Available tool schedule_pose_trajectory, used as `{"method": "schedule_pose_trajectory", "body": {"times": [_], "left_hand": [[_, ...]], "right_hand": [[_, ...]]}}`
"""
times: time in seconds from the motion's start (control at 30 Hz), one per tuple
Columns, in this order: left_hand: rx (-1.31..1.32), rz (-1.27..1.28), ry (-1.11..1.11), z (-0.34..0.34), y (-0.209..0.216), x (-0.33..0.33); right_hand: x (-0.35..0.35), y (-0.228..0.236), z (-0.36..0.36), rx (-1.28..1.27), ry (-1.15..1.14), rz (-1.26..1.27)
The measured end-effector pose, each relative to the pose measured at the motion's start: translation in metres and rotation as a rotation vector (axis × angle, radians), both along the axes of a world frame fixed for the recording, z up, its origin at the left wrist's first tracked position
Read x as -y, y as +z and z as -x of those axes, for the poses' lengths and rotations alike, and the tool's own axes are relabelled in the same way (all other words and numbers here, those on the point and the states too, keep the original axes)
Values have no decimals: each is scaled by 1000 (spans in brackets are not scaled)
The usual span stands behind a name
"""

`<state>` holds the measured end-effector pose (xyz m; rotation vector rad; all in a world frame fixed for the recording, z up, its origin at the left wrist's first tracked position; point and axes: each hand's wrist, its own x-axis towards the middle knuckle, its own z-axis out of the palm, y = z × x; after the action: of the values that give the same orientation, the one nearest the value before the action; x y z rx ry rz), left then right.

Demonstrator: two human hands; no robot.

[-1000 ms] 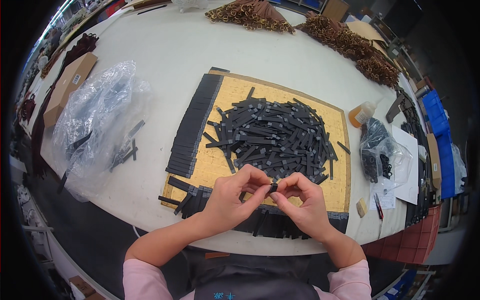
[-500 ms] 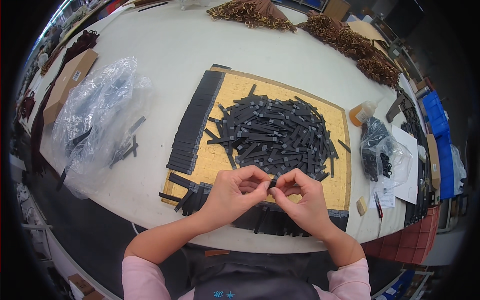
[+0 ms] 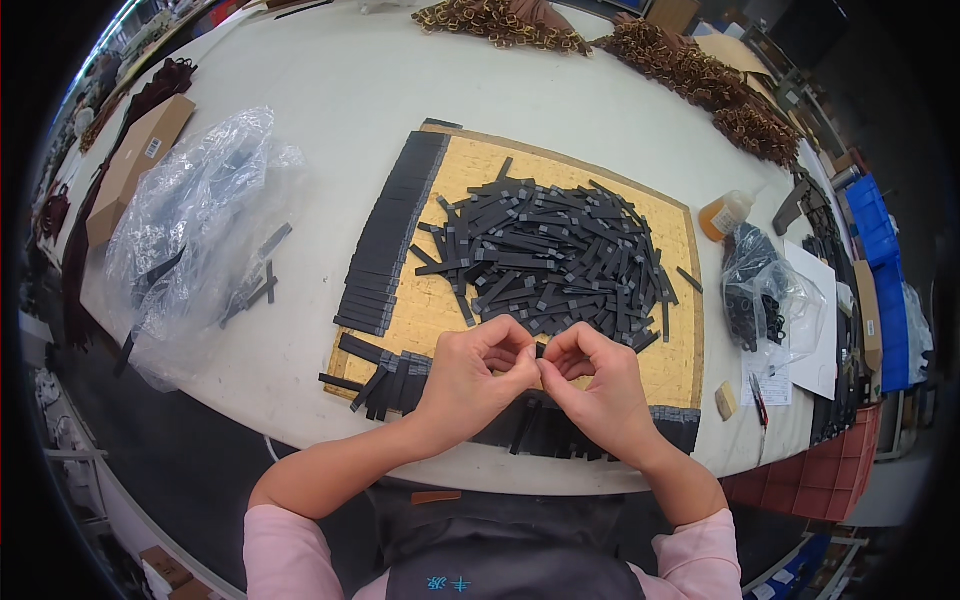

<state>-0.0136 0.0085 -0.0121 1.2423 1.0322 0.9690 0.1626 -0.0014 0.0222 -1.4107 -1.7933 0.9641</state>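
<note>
My left hand (image 3: 468,378) and my right hand (image 3: 603,392) meet fingertip to fingertip over the near part of a yellow board (image 3: 480,165). Pinched between them is a short black strip (image 3: 541,350), mostly hidden by the fingers. Just beyond my hands a heap of black strips (image 3: 565,250) with grey ends covers the board's middle. More black strips lie side by side in a neat row (image 3: 395,220) along the board's left edge. Another row (image 3: 490,430) runs along the near edge, partly behind my hands and wrists, with a few strips askew at its left.
At left lie a clear plastic bag (image 3: 190,250) and a cardboard box (image 3: 140,165). To the right are a bottle of amber liquid (image 3: 725,215), a bag of black parts (image 3: 755,290), a yellowish block (image 3: 726,402) and a red-handled tool (image 3: 760,405). Brown straps with gold buckles (image 3: 690,80) lie far back.
My fingertips have closed in around the black strip, so less of it shows. Both hands stay in nearly the same place over the board.
</note>
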Motion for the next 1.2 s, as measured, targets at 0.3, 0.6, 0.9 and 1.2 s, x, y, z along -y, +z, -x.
{"method": "schedule_pose_trajectory", "body": {"times": [0.3,0.6,0.9,1.2], "left_hand": [[136,95,-65,5,4,-3],[-18,11,-17,2,-4,-4],[161,75,-46,2,5,-5],[-68,-132,-82,4,4,-1]], "right_hand": [[-5,7,-5,-187,-29,230],[-3,-5,-1,-63,12,77],[-2,-2,-9,-121,14,35],[1,-12,2,79,47,-231]]}}
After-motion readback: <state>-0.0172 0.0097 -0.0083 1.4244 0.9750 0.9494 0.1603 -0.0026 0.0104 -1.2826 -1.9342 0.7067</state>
